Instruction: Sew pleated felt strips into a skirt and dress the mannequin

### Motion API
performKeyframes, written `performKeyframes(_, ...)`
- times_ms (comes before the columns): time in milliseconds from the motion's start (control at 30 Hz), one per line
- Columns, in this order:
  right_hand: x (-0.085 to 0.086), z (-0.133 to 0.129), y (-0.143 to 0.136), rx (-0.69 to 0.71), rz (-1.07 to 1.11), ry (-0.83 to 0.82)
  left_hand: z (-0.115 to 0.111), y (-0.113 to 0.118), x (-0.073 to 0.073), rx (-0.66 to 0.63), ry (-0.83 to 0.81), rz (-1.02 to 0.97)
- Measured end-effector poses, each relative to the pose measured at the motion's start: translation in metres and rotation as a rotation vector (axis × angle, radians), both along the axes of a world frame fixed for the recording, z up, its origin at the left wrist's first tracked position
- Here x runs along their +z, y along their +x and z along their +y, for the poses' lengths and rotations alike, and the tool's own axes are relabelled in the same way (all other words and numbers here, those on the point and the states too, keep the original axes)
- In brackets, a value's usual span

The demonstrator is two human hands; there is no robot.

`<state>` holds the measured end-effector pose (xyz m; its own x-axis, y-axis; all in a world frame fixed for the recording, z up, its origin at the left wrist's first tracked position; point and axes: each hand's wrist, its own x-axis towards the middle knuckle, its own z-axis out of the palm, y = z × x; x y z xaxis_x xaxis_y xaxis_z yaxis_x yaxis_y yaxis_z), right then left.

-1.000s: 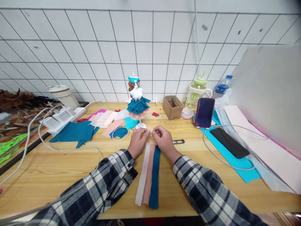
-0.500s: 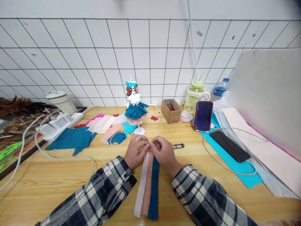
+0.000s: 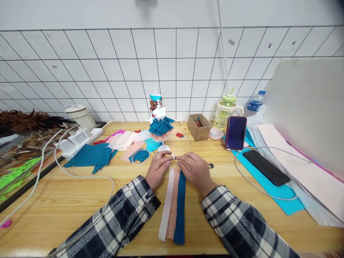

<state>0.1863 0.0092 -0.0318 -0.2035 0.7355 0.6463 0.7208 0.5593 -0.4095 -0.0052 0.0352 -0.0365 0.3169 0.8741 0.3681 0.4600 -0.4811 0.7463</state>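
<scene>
My left hand (image 3: 158, 170) and my right hand (image 3: 196, 172) meet fingertip to fingertip above the table, fingers pinched. A small white piece (image 3: 173, 156) stands up between the fingertips; its exact kind is too small to make out. Just below lie three long strips side by side: a pale one (image 3: 167, 208), a pink one (image 3: 172, 208) and a dark teal one (image 3: 180, 208). Their near ends point toward me, and their far ends lie close under my hands. Past my hands is a little white dress form (image 3: 159, 113) wearing a ruffled teal and pink skirt (image 3: 161, 127).
Teal, pink and white scraps (image 3: 88, 154) lie left, with a white ring (image 3: 141, 163) and a power strip (image 3: 80, 141). A cardboard box (image 3: 199, 129), small dish (image 3: 216, 134), upright phone (image 3: 235, 132), black phone (image 3: 266, 167) and coloured sheets (image 3: 287, 200) are right. Cables cross both sides.
My fingertips have parted slightly and risen off the strips' far ends, and the small white piece now shows between them. The whole view has shifted a little.
</scene>
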Motion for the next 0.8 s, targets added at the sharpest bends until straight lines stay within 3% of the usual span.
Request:
performKeyframes(133, -0.002, 0.0, 0.0, -0.012, -0.109, 0.014, -0.004, 0.001, 0.001, -0.064, 0.016, 0.075)
performKeyframes(333, 0.0, 0.001, 0.003, -0.059, -0.218, 0.079, -0.009, 0.005, -0.001, -0.185, -0.007, 0.007)
performKeyframes(600, -0.009, 0.006, -0.002, -0.058, 0.07, -0.037, -0.011, 0.008, -0.002, -0.121, 0.087, 0.111)
performKeyframes(700, -0.011, 0.007, 0.0, -0.024, 0.044, -0.066, -0.008, 0.007, -0.001, -0.109, 0.014, 0.069)
performKeyframes(800, -0.008, 0.006, 0.005, 0.006, -0.088, -0.009, -0.005, 0.005, -0.002, -0.169, -0.165, -0.103)
